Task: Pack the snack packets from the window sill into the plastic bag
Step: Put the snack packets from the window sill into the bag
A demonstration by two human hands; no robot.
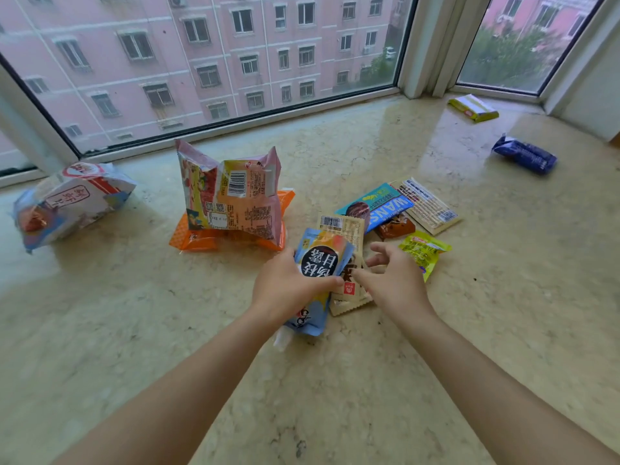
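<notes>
My left hand (285,286) grips a blue pouch (320,263) with a dark round label and a white spout at its lower end. A beige packet (349,293) lies just behind it on the marble sill (134,330). My right hand (392,276) hovers over the beige packet with fingers spread, its thumb close to the packet's red logo. Beyond lie a blue "WANS" packet (382,206), a brown packet (396,228), a pale flat packet (427,206) and a green-yellow packet (424,251). No plastic bag is in view.
A pink packet (235,196) leans on an orange packet (198,238) left of centre. A white and blue bag (67,203) lies far left. At the far right sit a dark blue packet (525,156) and a yellow-green packet (473,107). The window frame (235,124) borders the sill.
</notes>
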